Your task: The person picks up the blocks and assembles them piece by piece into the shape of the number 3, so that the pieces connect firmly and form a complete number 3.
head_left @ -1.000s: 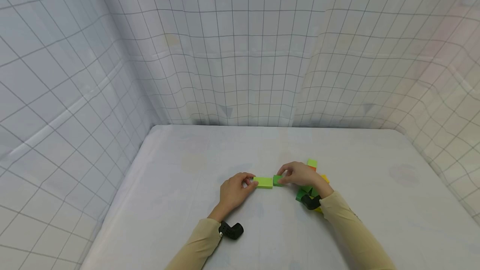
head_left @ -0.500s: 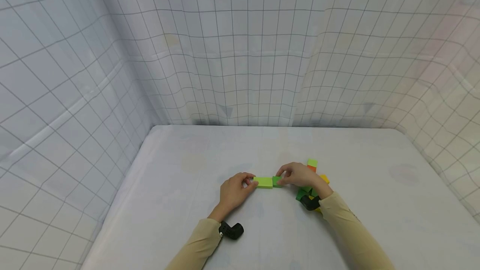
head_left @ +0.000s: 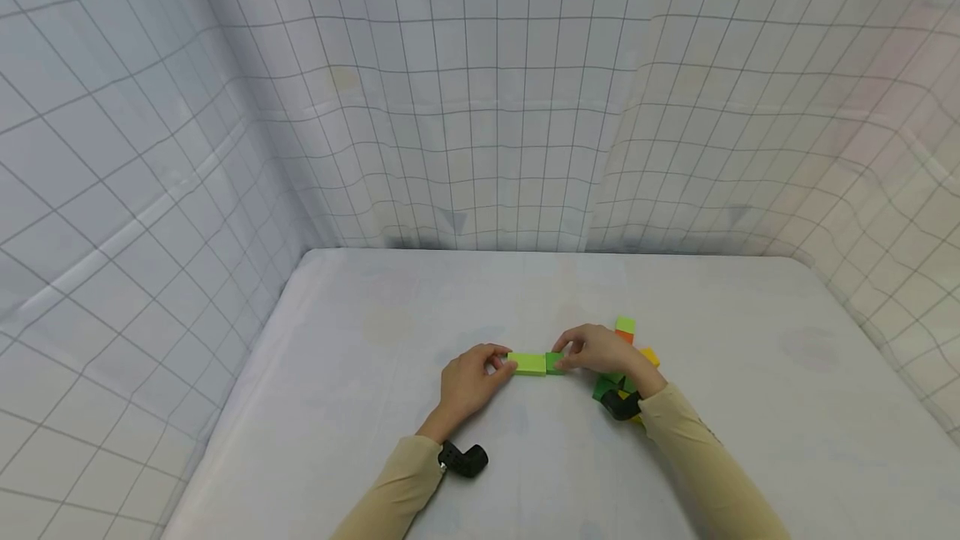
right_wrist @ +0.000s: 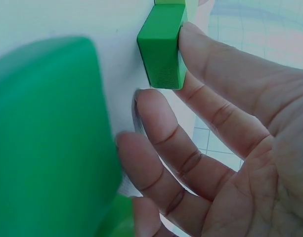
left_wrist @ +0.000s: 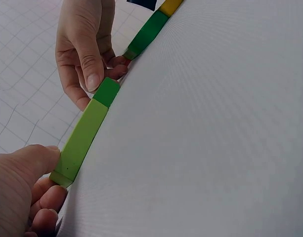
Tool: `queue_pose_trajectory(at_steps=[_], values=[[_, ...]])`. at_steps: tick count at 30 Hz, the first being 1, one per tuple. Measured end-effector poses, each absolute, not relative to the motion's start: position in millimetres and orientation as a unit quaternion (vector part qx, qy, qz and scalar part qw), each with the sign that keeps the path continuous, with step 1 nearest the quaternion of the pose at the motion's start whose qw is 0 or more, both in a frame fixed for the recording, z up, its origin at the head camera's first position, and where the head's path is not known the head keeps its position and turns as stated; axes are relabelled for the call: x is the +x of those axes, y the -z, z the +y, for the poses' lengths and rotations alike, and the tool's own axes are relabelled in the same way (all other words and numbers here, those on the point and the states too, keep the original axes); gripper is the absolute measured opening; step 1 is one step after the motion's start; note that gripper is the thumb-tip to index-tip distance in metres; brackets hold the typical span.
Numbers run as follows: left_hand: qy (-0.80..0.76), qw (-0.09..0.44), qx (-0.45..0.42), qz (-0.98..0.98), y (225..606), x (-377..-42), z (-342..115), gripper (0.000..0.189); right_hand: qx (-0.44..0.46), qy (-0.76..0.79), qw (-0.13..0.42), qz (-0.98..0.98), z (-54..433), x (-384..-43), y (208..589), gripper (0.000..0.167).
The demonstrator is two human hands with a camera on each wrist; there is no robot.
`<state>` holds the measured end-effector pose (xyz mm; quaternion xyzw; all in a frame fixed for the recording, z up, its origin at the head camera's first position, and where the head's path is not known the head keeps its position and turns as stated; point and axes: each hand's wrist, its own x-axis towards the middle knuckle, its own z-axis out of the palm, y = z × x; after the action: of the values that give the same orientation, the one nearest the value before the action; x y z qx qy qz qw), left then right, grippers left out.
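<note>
Evidently, two blocks make up the finished part so far: a lime block [head_left: 527, 364] lies on the white-covered desk [head_left: 420, 315], and a dark green block [head_left: 554, 363] sits end to end with it at its 3 o'clock. The left wrist view shows their ends meeting with no gap that I can make out, and their long sides roughly in line.

The left hand [head_left: 471, 380] comes in from about 8 o'clock, its thumb and fingers pinching the lime block's outer end. The right hand [head_left: 600, 350] comes in from about 2 o'clock, its fingers pinching the dark green block by its sides; the right wrist view shows one fingertip pressed to a side, the opposite contact being hidden.

What looks left over is the loose group beyond, between 2 and 4 o'clock from the pair: a small lime piece [head_left: 626, 325] and an orange piece [head_left: 624, 337] at 2, a yellow piece [head_left: 649, 355] at 3, and green pieces [head_left: 604, 388] at 4. The right arm covers part of that group, so I cannot count it. Judging by this, the row is at an early stage, with most pieces not yet added.
</note>
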<state>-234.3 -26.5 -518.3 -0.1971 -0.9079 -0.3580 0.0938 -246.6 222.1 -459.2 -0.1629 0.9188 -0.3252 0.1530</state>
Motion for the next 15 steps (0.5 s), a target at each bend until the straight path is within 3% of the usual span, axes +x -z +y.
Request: queue_pose_trajectory(at_steps=[15], values=[[0.359,0.092,-0.196,-0.908,514.6,-231.7,-26.6,0.026,-0.152,0.317,0.142,0.925,223.4,-246.1,459.5,0.025]])
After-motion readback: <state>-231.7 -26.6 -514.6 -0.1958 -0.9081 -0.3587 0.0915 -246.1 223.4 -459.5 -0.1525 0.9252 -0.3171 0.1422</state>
